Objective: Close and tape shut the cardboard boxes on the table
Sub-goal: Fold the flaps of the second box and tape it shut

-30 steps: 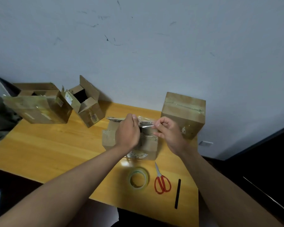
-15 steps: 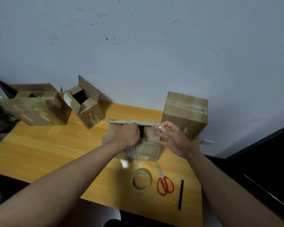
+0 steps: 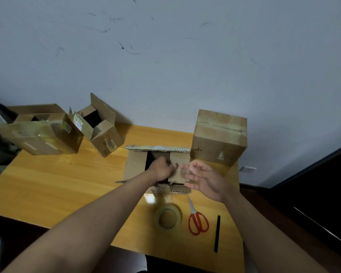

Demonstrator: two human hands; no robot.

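An open cardboard box [image 3: 135, 166] sits mid-table with its far flap upright and a dark gap between the two inner flaps. My left hand [image 3: 161, 171] is over that gap. Its curled fingers pinch the end of a clear tape strip [image 3: 185, 171] at the edge of the right inner flap [image 3: 180, 157]. My right hand [image 3: 203, 179] hovers just right of it, above the box's right side. Its fingers are spread and relaxed, and the tape strip shows faintly at their tips. A roll of clear tape [image 3: 167, 218] lies in front of the box.
Red-handled scissors [image 3: 198, 221] and a black pen [image 3: 217, 233] lie right of the roll. A taped-shut box [image 3: 219, 138] stands at the back right. A small open box [image 3: 100, 125] and a larger open box [image 3: 41, 134] sit at the back left of the wooden table [image 3: 47, 184].
Both hands held the tape strip up over the box. My left hand has dropped onto the box opening and my right hand has let its fingers open.
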